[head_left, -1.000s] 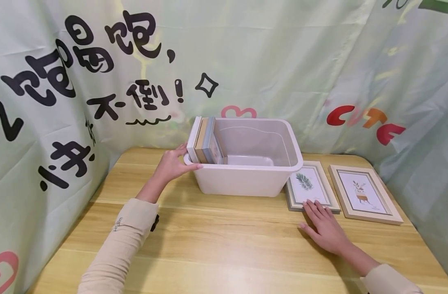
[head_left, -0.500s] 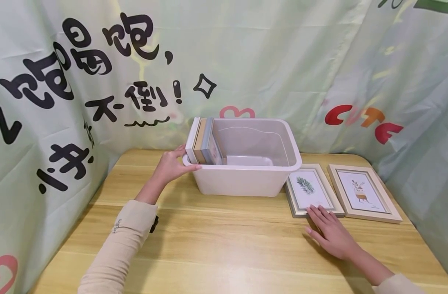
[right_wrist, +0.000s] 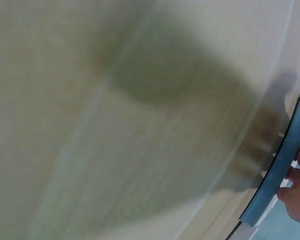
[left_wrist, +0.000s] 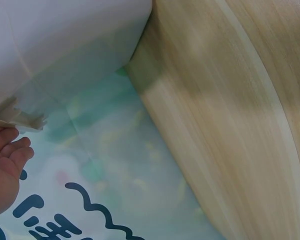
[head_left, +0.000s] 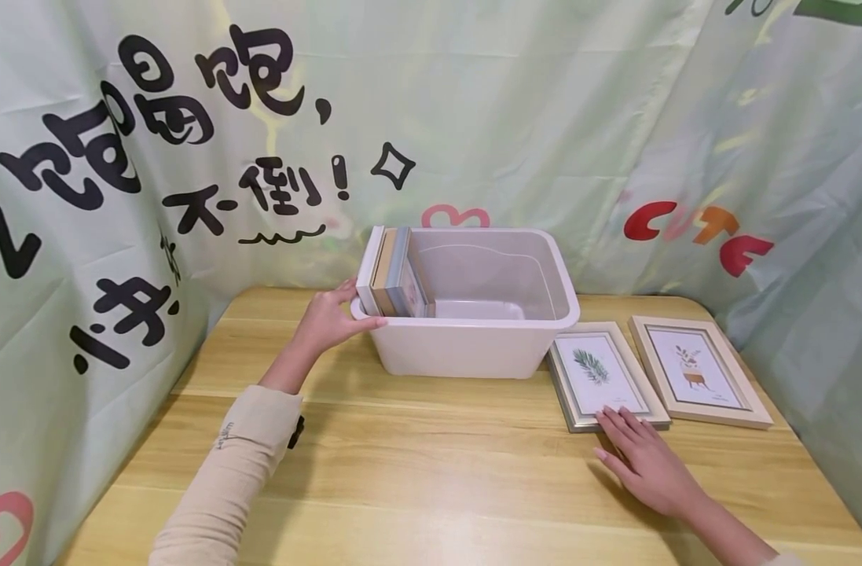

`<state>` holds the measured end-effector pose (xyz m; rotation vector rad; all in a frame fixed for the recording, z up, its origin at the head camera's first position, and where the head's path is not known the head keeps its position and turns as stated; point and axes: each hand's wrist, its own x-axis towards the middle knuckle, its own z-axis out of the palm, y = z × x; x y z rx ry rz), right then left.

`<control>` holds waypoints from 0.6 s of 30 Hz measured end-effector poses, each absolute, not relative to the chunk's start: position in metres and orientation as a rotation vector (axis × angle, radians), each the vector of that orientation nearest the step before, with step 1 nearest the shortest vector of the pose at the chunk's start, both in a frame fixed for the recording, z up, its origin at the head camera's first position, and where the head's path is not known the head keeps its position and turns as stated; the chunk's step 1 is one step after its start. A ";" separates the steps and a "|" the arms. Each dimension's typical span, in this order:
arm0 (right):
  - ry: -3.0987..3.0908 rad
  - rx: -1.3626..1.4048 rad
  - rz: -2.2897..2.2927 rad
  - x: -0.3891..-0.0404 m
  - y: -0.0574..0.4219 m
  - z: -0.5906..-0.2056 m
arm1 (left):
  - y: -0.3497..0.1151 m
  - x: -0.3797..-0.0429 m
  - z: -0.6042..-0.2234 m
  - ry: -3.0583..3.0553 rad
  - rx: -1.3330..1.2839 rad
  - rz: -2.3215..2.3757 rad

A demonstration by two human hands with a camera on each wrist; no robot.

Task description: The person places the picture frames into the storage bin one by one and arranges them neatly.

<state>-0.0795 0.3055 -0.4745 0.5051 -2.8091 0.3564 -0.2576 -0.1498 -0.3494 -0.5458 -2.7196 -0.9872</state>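
My left hand (head_left: 326, 321) grips the left end of a pale plastic storage bin (head_left: 466, 350), thumb along its front rim. In the left wrist view its fingers (left_wrist: 10, 147) curl under the rim's lip. Several picture frames (head_left: 395, 271) stand on edge inside the bin, packed at its left end. On the table to the right, my right hand (head_left: 646, 464) rests straight fingers on the near edge of a picture frame (head_left: 592, 369) with a green leaf print. That frame lies flat, its near and left sides grey; whether another lies beneath, I cannot tell.
A second picture frame (head_left: 699, 369), light wood with a potted plant print, lies flat to the right of the leaf one. The wooden table (head_left: 431, 472) runs back to a printed cloth backdrop (head_left: 515, 118), which stands behind the bin and at both sides.
My right hand has slid the leaf picture frame toward me and slightly right, its near edge moving away from the bin. The left hand and the bin have stayed in place.
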 end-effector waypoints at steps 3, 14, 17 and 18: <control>-2.795 0.517 0.344 -0.075 0.306 -0.475 | -0.150 -0.258 -0.350 -2.714 -0.546 -0.988; -2.736 0.550 0.333 -0.061 0.308 -0.478 | -0.150 -0.258 -0.348 -2.750 -0.512 -1.020; -2.718 0.560 0.323 -0.058 0.309 -0.480 | -0.150 -0.258 -0.348 -2.747 -0.513 -1.016; -2.712 0.564 0.318 -0.057 0.310 -0.480 | -0.150 -0.258 -0.348 -2.746 -0.513 -1.016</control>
